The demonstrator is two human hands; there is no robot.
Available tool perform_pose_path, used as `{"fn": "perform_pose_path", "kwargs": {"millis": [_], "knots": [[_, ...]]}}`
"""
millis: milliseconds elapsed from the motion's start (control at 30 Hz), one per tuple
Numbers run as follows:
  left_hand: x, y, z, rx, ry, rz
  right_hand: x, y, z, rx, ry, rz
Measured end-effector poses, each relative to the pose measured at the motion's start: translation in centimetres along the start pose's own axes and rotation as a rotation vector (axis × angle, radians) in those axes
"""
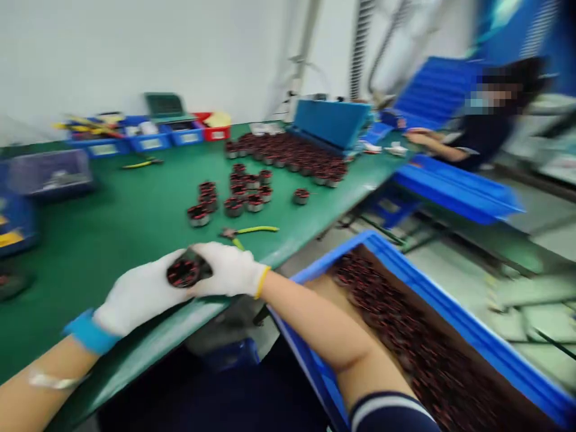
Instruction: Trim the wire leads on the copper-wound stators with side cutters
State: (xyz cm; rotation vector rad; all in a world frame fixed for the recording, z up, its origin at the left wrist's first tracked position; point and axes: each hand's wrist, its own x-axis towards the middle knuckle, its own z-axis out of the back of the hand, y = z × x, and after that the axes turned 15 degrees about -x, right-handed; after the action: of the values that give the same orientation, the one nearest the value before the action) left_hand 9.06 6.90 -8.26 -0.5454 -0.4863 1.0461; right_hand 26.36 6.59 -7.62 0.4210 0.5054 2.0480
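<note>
Over the near edge of the green table, both my hands close round one motor stator [183,271], a short dark cylinder with red windings. My left hand [139,294], in a white glove with a blue cuff, grips its left side. The white-gloved right hand [227,268], with a yellow-edged cuff, holds the other side, its thumb and fingers curled round it. Some fingers are hidden. Just beyond the right hand lies a pair of nippers [252,230] with yellow-green handles, spread apart. Farther back stand several loose stators [238,191], and one [301,195] sits off to their right.
A dense block of stators [288,153] stands before a blue box [333,123]. Small bins [150,141] line the wall; another tool [141,163] lies before them. To my right, a blue crate [396,264] holds many stators. A co-worker [486,126] sits farther right.
</note>
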Motion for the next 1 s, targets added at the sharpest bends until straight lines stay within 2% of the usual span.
{"fn": "perform_pose_path", "kwargs": {"millis": [100,233,333,433,500,600,700,767,833,867,1000], "knots": [[-2.1,1.1,1.6,0.058,0.061,0.135,0.7,-1.5,-1.2,-0.025,0.004,-0.047],[-1.9,1.1,1.5,0.092,0.004,0.249,1.1,-2.1,-1.2,-0.022,0.019,-0.116],[-1.8,2.0,1.2,0.007,-0.075,0.088,0.9,-1.4,-0.3,-0.113,0.108,-0.196],[-1.9,3.0,1.0,-0.096,-0.035,-0.072,0.5,-0.1,0.1,-0.256,0.122,-0.184],[-1.7,3.3,0.8,-0.116,-0.012,-0.046,0.2,0.8,0.0,-0.409,0.019,-0.12],[-1.3,3.2,0.7,-0.054,-0.088,0.08,-0.1,1.6,-0.5,-0.552,-0.134,0.094],[-0.9,3.1,0.9,-0.029,-0.085,0.069,0.1,1.6,-0.9,-0.571,-0.141,0.303],[-0.9,3.1,1.0,-0.044,-0.048,0.02,0.3,1.4,-1.0,-0.616,-0.118,0.354],[-0.9,3.1,1.1,-0.049,-0.036,0.032,0.5,1.2,-1.0,-0.685,-0.089,0.303],[-1.0,3.0,1.2,-0.046,-0.039,0.053,0.5,1.0,-1.0,-0.713,-0.061,0.233],[-1.1,3.0,1.4,-0.059,-0.043,0.108,0.6,-0.3,-0.2,-0.699,0.046,-0.214]]}}
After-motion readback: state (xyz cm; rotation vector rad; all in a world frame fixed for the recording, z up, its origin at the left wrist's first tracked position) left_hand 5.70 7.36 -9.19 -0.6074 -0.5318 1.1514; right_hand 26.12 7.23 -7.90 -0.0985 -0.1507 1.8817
